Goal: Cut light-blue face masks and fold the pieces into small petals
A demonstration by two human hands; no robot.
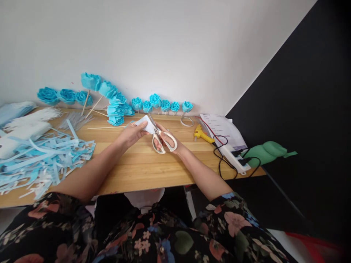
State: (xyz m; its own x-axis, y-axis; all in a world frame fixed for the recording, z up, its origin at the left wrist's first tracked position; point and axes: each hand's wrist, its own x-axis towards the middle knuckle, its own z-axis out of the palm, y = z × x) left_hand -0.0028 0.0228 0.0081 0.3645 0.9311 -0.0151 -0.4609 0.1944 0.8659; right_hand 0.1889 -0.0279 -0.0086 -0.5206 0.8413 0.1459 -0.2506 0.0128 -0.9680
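Note:
My left hand (pixel 132 133) pinches a small piece of pale blue paper (pixel 146 124) above the wooden table (pixel 142 168). My right hand (pixel 168 140) grips white-handled scissors (pixel 161 138), fingers through the loops, with the blades reaching into the paper's right edge. Both hands hover over the middle of the table, close together.
Blue paper roses (pixel 161 105) on sticks line the wall. A heap of blue and white paper strips (pixel 41 153) fills the left side. A yellow glue gun (pixel 202 134), a tape ring (pixel 187 121), papers (pixel 223 128) and a white power strip (pixel 233 157) with black cables lie right.

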